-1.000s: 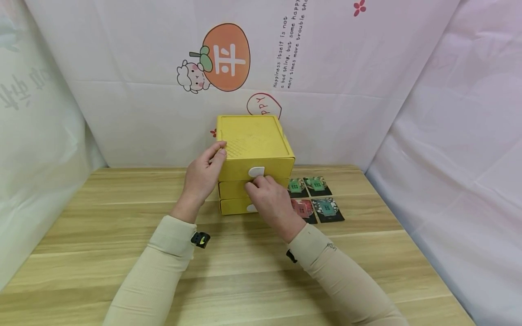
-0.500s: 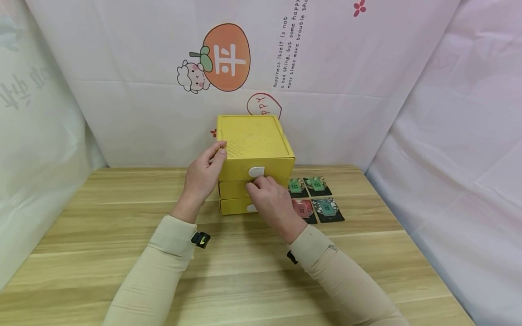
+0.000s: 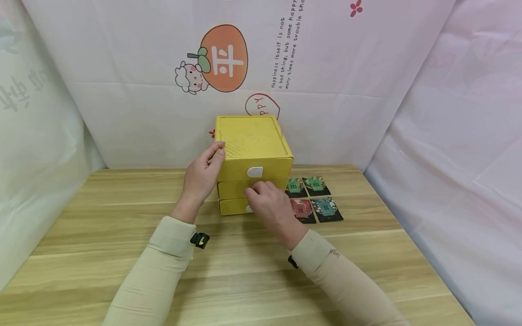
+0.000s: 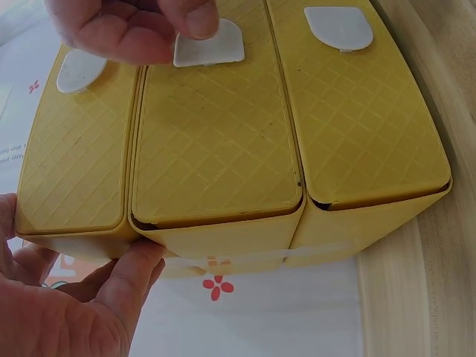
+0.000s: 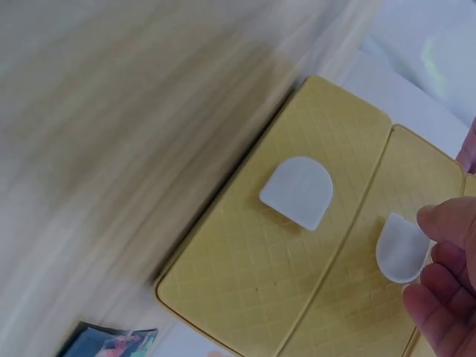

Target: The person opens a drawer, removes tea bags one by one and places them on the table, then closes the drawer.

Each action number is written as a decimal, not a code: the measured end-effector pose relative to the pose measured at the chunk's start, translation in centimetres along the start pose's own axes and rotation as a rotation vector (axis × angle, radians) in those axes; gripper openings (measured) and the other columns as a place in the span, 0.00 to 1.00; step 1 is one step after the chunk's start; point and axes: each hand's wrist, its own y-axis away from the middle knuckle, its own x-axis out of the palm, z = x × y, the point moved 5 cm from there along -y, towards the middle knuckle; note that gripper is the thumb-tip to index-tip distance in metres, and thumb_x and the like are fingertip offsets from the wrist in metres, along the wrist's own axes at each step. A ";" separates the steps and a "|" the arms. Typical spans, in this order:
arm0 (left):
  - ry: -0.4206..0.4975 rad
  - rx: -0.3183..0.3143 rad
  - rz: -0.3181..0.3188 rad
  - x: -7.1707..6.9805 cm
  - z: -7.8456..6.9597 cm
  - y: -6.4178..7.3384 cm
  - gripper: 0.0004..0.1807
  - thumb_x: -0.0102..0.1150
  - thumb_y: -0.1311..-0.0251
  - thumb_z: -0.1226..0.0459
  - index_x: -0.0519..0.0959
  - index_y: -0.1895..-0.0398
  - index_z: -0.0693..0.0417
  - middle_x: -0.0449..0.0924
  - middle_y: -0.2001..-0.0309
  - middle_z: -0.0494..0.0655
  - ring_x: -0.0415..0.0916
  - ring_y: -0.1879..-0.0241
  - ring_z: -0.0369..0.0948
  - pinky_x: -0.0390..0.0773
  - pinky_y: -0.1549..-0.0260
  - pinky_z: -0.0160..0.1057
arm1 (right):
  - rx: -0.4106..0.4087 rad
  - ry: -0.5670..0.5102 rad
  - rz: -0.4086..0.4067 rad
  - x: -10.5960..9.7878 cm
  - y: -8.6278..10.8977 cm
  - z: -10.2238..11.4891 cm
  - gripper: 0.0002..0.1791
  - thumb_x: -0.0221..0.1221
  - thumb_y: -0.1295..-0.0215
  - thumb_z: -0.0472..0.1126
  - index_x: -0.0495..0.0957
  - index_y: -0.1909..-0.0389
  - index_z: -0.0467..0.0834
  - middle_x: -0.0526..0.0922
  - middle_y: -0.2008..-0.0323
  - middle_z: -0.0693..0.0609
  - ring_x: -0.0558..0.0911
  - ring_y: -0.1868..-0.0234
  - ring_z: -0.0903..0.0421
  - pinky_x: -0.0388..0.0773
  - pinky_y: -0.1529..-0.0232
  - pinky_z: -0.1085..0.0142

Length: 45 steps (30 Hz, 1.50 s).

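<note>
A yellow box of 3 stacked drawers (image 3: 253, 136) stands on the wooden table, each quilted front bearing a white tab. My left hand (image 3: 201, 174) holds its upper left corner, the thumb (image 4: 130, 286) along the side and the other fingers partly hidden behind the edge. In front of the middle drawer is my right hand (image 3: 273, 210), its thumb and curled fingers pinching that drawer's white tab (image 5: 398, 249). From the head this tab is hidden by the hand. The top drawer's tab (image 3: 255, 172) and the bottom drawer's tab (image 5: 299, 192) are untouched. The drawers sit nearly flush.
Several small dark picture cards with green, red and teal designs, among them a teal one (image 3: 327, 209), lie right of the box. A white printed cloth (image 3: 326, 127) hangs behind it, with more cloth at both sides. The wooden table (image 3: 236, 280) stretches toward the person.
My right hand has drawn back slightly toward the person from the drawer fronts. My left hand stays at the box corner. The head view has shifted a little.
</note>
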 end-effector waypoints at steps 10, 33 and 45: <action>-0.001 -0.004 0.012 0.0 -0.1 0.2 0.29 0.42 0.22 0.38 0.73 0.26 0.33 0.78 0.30 0.44 0.77 0.33 0.49 0.76 0.39 0.57 | -0.012 0.003 0.031 1.1 0.9 0.6 0.04 0.66 0.30 0.34 0.85 0.65 0.46 0.87 0.58 0.49 0.85 0.64 0.52 0.84 0.75 0.59; 0.011 -0.004 0.016 -0.1 0.0 0.1 0.30 0.41 0.22 0.37 0.73 0.25 0.33 0.78 0.31 0.44 0.75 0.32 0.47 0.75 0.38 0.57 | 0.011 0.077 0.168 3.4 1.9 0.6 0.04 0.67 0.30 0.36 0.85 0.65 0.48 0.86 0.63 0.50 0.83 0.70 0.53 0.80 0.79 0.59; 0.011 -0.007 0.017 0.0 0.0 0.2 0.29 0.41 0.22 0.38 0.72 0.25 0.32 0.78 0.31 0.43 0.75 0.32 0.47 0.75 0.38 0.57 | 0.032 0.086 0.193 4.0 2.2 0.5 0.05 0.66 0.30 0.37 0.85 0.66 0.49 0.85 0.67 0.51 0.82 0.72 0.54 0.78 0.81 0.59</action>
